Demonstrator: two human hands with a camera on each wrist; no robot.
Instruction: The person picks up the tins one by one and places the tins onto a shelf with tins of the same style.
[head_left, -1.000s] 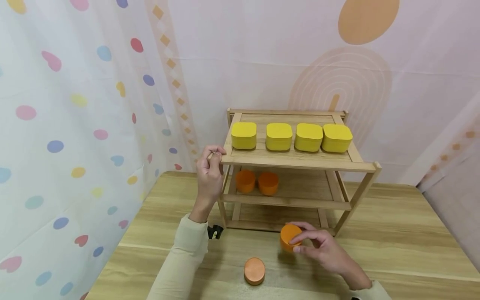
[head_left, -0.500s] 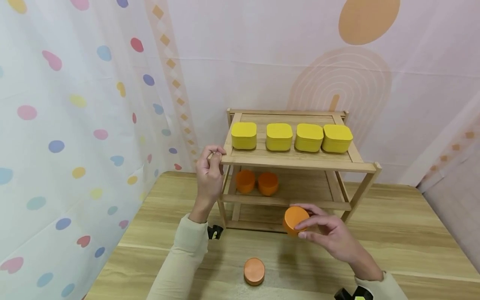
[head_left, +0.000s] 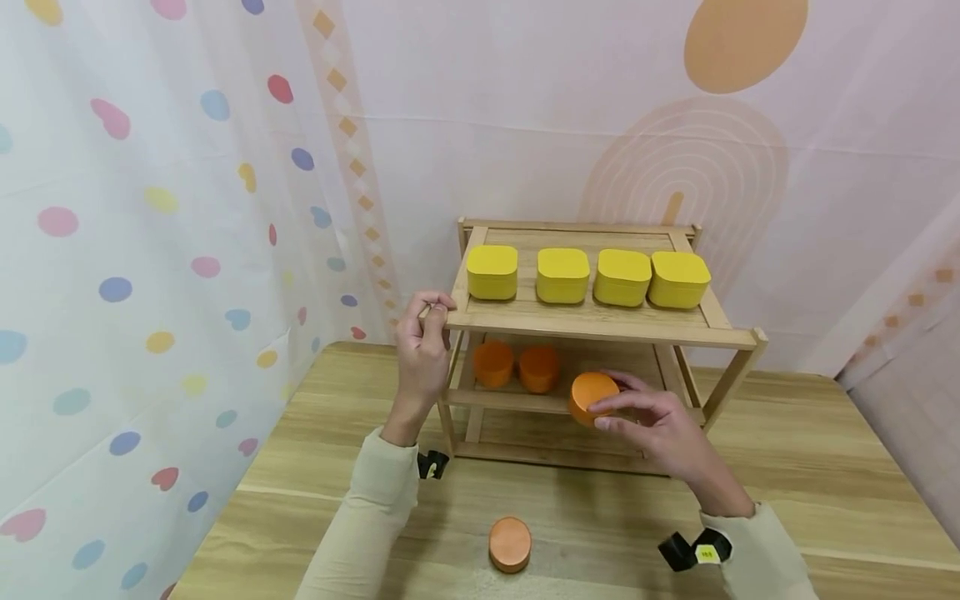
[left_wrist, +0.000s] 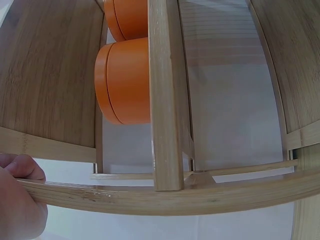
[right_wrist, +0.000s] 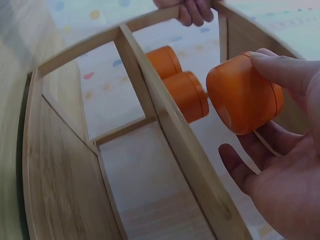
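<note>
A round orange lidded tin (head_left: pixel 592 398) is pinched between the thumb and fingers of my right hand (head_left: pixel 663 429), in front of the middle shelf's front rail. The right wrist view shows this tin (right_wrist: pixel 242 95) tilted and apart from the rail. My left hand (head_left: pixel 423 350) grips the left front corner of the wooden rack (head_left: pixel 600 330); in the left wrist view only part of that hand (left_wrist: pixel 20 197) shows. On the middle shelf, two orange tins (head_left: pixel 493 364) stand side by side at the left. A paler orange tin (head_left: pixel 510 544) rests on the table before the rack.
Several yellow square lidded tins (head_left: pixel 562 275) stand in a row on the rack's top shelf. The bottom shelf (head_left: pixel 555 433) lies just above the wooden table (head_left: pixel 810 467). A patterned curtain (head_left: pixel 480 150) hangs behind and at the left.
My right hand has lifted the orange tin from near the table up to the middle shelf's front rail. My left hand keeps its grip on the rack corner.
</note>
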